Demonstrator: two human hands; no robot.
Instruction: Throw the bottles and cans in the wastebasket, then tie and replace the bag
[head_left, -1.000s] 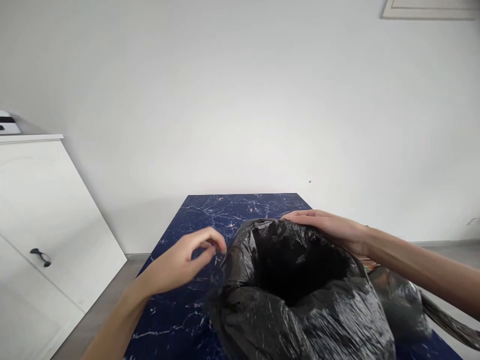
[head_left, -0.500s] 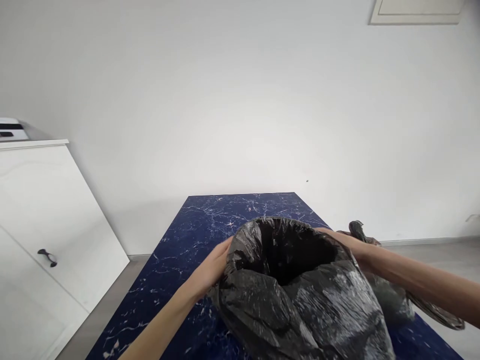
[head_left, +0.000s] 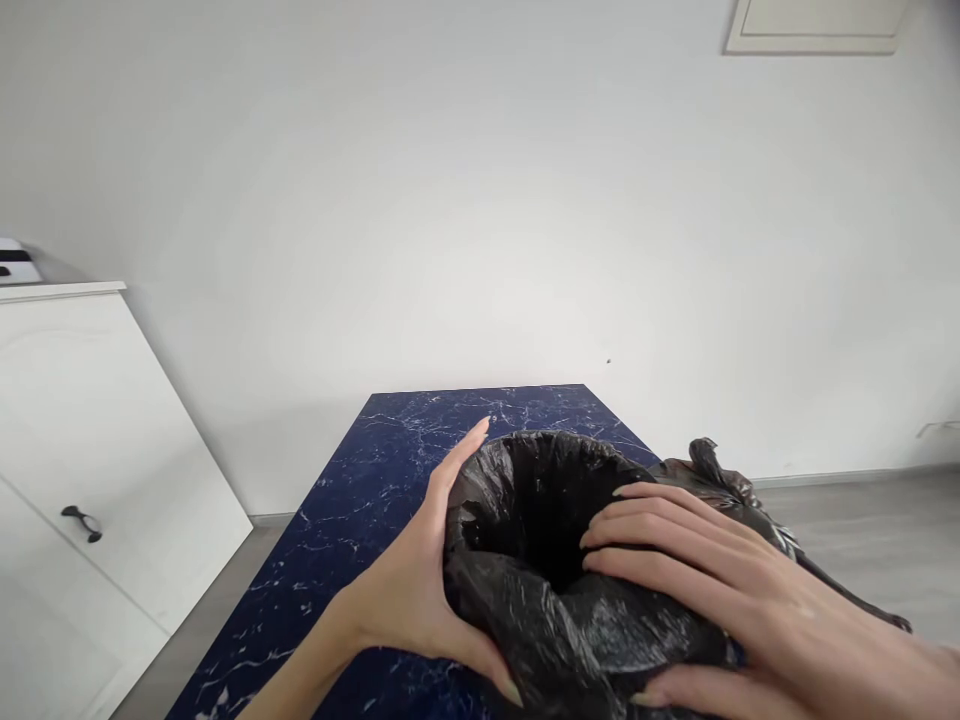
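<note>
A black trash bag (head_left: 517,590) stands on the blue table with its mouth spread round and its edge folded outward, as over a rim. Any bin beneath the plastic is hidden, and the inside is dark. My left hand (head_left: 412,570) curves around the bag's left side, thumb toward me and fingers along the far side. On the right, my right hand (head_left: 720,580) grips the bag's edge, its fingers reaching over into the opening and its thumb outside at the front. Behind that hand lies another black plastic bag with a twisted, knotted top (head_left: 705,460).
The table (head_left: 352,500) has a dark blue marbled top and reaches to the white wall (head_left: 450,200). To the left stands a white cabinet (head_left: 90,420) with a dark handle (head_left: 81,523). Grey floor (head_left: 862,520) shows at the right.
My right hand has come from the bag's far right side toward me, its fingers now over the edge. My left hand has spread its thumb to the front. The bag's front has slumped lower.
</note>
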